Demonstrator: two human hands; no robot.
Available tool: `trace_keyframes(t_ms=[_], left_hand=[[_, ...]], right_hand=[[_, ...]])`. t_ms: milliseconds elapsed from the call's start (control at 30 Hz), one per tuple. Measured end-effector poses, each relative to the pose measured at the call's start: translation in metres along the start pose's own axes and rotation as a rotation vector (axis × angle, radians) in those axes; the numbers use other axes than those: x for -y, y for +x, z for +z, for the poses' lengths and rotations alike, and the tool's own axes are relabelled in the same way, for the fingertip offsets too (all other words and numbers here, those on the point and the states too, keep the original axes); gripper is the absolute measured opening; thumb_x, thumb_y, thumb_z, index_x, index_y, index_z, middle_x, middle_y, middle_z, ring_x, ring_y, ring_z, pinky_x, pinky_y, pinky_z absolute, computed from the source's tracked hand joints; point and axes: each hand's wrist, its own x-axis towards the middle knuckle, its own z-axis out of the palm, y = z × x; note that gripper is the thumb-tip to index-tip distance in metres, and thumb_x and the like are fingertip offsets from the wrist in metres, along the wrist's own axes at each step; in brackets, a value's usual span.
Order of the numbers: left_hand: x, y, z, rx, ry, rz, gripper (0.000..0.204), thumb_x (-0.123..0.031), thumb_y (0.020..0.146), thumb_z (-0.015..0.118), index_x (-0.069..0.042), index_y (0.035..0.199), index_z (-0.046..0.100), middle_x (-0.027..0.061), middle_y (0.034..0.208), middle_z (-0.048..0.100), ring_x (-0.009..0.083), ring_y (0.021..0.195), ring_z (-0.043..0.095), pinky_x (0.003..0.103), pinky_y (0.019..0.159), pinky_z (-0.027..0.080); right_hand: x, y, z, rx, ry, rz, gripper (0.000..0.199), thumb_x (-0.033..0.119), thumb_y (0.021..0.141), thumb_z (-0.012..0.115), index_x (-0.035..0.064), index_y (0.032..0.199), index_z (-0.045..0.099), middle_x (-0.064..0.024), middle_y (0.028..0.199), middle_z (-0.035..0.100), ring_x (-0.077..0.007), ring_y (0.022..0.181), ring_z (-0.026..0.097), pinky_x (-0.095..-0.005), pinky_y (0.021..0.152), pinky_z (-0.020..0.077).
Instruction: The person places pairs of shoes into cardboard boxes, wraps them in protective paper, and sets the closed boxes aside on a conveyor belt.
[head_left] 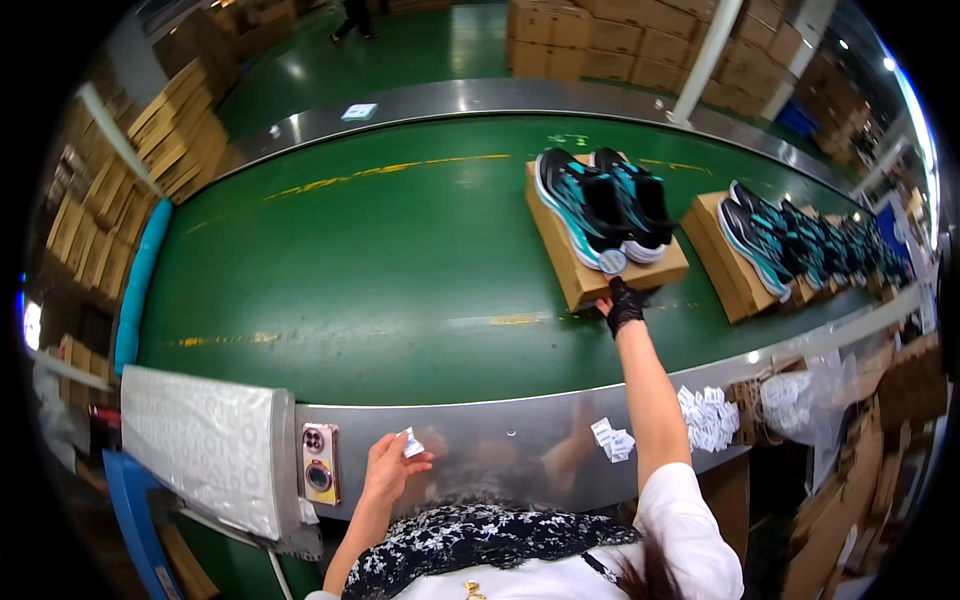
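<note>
My left hand (393, 466) is closed, pinching a small white printed sachet (411, 443) over the metal ledge. Stretched forward, my right hand (622, 304) wears a black glove with bare fingertips and grips the near edge of a brown cardboard shoe box (580, 277). Part of its grip is hidden by the glove. On that box stands a pair of black and teal sneakers (577, 205), heels toward me. A round pale tag (613, 262) shows at the near end of the left shoe.
More sneakers on boxes (745, 262) line the green conveyor belt (400, 250) to the right. A sachet pile (708, 418) and a few loose sachets (612, 440) lie on the ledge. Left of my left hand are a phone (320, 464) and a wrapped white block (205, 440).
</note>
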Motion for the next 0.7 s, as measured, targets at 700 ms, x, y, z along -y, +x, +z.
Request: trace_keyframes(t_ms=[700], left_hand=[[-0.131, 0.052, 0.11, 0.067, 0.756, 0.942, 0.028, -0.014, 0.078, 0.06, -0.009, 0.106, 0.059, 0.0049, 0.099, 0.057, 0.0081, 0.069, 0.049, 0.021, 0.056, 0.04]], right_hand=[[0.129, -0.285, 0.012, 0.45, -0.347, -1.001, 0.021, 0.014, 0.077, 0.062, 0.0033, 0.094, 0.058, -0.0114, 0.092, 0.06, -0.0224, 0.084, 0.059, -0.0304, 0.077, 0.0455]])
